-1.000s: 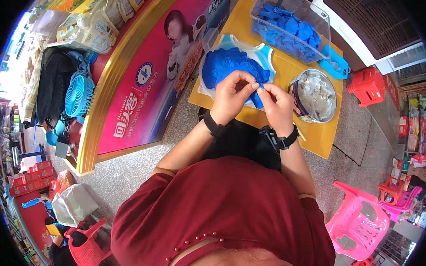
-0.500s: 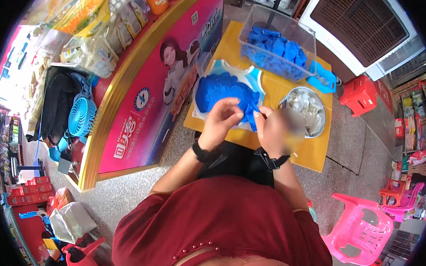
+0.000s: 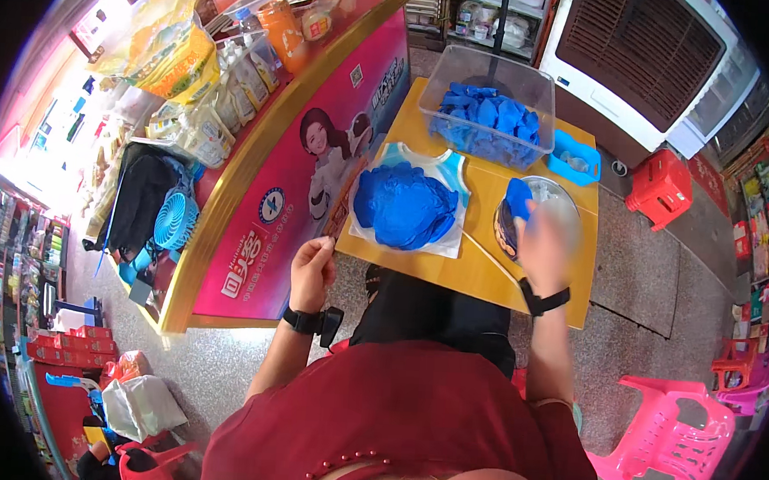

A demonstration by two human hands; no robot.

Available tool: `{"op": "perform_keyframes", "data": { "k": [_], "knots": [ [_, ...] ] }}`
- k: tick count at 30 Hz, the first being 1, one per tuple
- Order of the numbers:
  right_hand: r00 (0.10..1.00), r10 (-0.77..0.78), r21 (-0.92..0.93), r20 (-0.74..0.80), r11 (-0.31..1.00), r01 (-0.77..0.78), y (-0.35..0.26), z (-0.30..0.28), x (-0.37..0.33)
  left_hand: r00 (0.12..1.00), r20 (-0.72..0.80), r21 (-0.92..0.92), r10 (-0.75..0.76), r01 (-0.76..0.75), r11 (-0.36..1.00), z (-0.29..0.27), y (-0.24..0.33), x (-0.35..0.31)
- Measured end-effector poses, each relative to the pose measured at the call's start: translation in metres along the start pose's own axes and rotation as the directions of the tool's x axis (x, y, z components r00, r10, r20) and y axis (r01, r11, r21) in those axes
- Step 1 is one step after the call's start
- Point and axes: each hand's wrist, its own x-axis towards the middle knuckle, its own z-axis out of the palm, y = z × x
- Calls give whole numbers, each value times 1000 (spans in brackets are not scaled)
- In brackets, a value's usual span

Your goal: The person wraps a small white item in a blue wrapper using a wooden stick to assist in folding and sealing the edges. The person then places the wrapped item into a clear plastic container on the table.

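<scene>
My right hand, blurred, is over the metal bowl at the table's right side. A blue petal-like piece shows at its fingertips, and the hand appears closed on it. My left hand is raised by the table's front left corner, thumb and fingers pinched together; anything between them is too small to make out. Between the hands, a rounded heap of overlapping blue pieces lies on a white and teal vest-shaped sheet. A thin pale stick slants toward my right wrist.
The yellow table also bears a clear plastic bin of blue pieces and a small blue basket. A tall counter stands close on the left. Red stools and a pink chair are on the right.
My hands were close together at the heap's front edge with a blue piece between them. The left has drawn back leftward; the right has moved to the bowl with a blue piece.
</scene>
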Motion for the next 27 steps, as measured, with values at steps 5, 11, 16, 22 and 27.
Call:
{"op": "perform_keyframes", "data": {
  "k": [5,11,16,22,27],
  "knots": [
    [456,-489,641,744,328,-694,-96,19,-53,991,39,83,132,-134,987,30,26,-7],
    [167,-838,850,519,526,-1,-155,118,-172,936,209,172,284,-321,931,67,40,2],
    [115,-798,734,592,593,330,-175,73,-158,908,358,163,215,-288,944,70,20,-22],
    [-39,-844,845,535,533,40,-187,72,-181,837,548,387,1,-254,886,51,-15,-49],
    [64,-837,827,544,522,-207,-189,56,-201,585,779,563,-228,-489,666,19,-60,-74]
  ]
}}
